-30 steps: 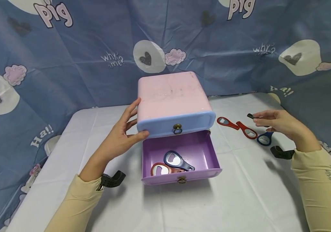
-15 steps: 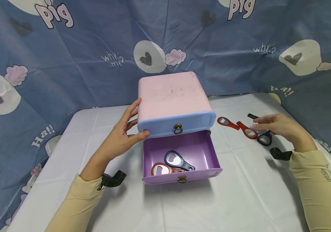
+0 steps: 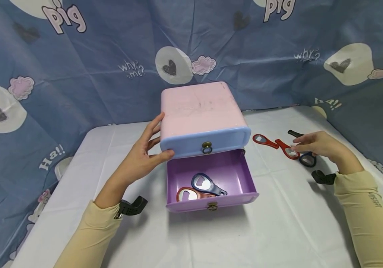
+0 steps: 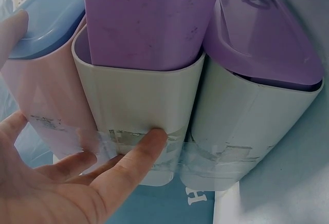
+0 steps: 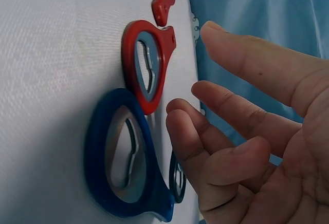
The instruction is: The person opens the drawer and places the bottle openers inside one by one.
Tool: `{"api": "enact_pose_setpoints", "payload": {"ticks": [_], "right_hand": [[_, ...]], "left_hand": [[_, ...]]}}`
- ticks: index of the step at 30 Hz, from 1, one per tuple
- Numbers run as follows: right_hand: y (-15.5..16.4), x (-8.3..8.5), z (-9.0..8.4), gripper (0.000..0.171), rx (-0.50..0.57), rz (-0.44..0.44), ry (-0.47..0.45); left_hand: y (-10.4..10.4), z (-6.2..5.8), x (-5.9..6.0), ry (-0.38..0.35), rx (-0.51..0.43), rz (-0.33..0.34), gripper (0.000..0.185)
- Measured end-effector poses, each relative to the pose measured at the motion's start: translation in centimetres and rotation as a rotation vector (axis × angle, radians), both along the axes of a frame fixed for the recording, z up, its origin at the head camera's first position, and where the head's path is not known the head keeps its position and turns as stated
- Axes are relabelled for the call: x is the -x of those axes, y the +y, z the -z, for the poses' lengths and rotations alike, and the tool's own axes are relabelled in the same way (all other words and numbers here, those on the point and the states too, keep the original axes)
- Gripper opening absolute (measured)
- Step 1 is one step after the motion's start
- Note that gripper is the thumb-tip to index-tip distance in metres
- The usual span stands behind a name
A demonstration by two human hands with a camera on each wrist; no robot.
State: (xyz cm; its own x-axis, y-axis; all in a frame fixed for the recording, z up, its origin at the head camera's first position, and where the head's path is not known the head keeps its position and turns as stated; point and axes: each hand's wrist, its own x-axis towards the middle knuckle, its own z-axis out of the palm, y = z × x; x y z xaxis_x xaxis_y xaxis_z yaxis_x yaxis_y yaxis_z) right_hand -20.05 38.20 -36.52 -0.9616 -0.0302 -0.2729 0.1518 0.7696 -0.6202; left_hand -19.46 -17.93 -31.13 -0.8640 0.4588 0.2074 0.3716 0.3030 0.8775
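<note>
A pink drawer box [image 3: 198, 108] stands mid-table. Its upper blue drawer [image 3: 184, 143] is closed. The lower purple drawer [image 3: 238, 175] is pulled out and holds a blue bottle opener [image 3: 206, 184] lying over a red one [image 3: 186, 194]. My left hand [image 3: 141, 156] rests flat against the box's left side, fingers straight, thumb on the blue drawer's corner. My right hand [image 3: 315, 143] hovers with loosely curled fingers just above a blue opener [image 3: 308, 160], holding nothing. Two red openers [image 3: 264, 140] [image 3: 288, 149] and a black one [image 3: 293, 133] lie beside it.
The white tablecloth [image 3: 245, 238] has bare room in front of the box. A blue printed cloth [image 3: 77, 74] hangs close behind and at both sides. Black wrist-camera mounts [image 3: 132, 206] [image 3: 322, 176] sit at my sleeves.
My right hand has come down and slightly nearer, onto the loose openers. The left hand and the box have stayed put.
</note>
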Motion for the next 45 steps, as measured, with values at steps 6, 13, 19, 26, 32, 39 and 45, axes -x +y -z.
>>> {"api": "enact_pose_setpoints", "payload": {"ticks": [6, 13, 19, 26, 32, 39, 45], "right_hand": [[-0.2, 0.2, 0.3, 0.066, 0.016, 0.010, -0.007], [-0.5, 0.4, 0.5, 0.066, 0.016, 0.025, -0.017], [-0.9, 0.5, 0.6, 0.063, -0.031, 0.003, 0.003], [-1.4, 0.7, 0.8, 0.056, -0.120, -0.031, 0.077], [-1.8, 0.4, 0.7, 0.055, -0.124, -0.022, 0.070], [-2.0, 0.3, 0.5, 0.053, -0.120, -0.019, 0.067], [-1.9, 0.2, 0.4, 0.050, -0.095, -0.026, 0.061]], "left_hand": [[0.1, -0.1, 0.0, -0.013, -0.004, 0.002, 0.100], [0.1, 0.0, 0.0, -0.005, 0.003, -0.005, 0.099], [0.1, 0.0, -0.1, 0.007, 0.008, -0.003, 0.099], [0.1, 0.0, -0.1, 0.009, 0.006, -0.004, 0.099], [0.1, -0.1, 0.0, 0.008, 0.013, -0.007, 0.099], [0.0, 0.0, -0.1, 0.022, 0.013, -0.007, 0.099], [0.0, 0.1, -0.1, 0.017, 0.018, -0.009, 0.099]]}}
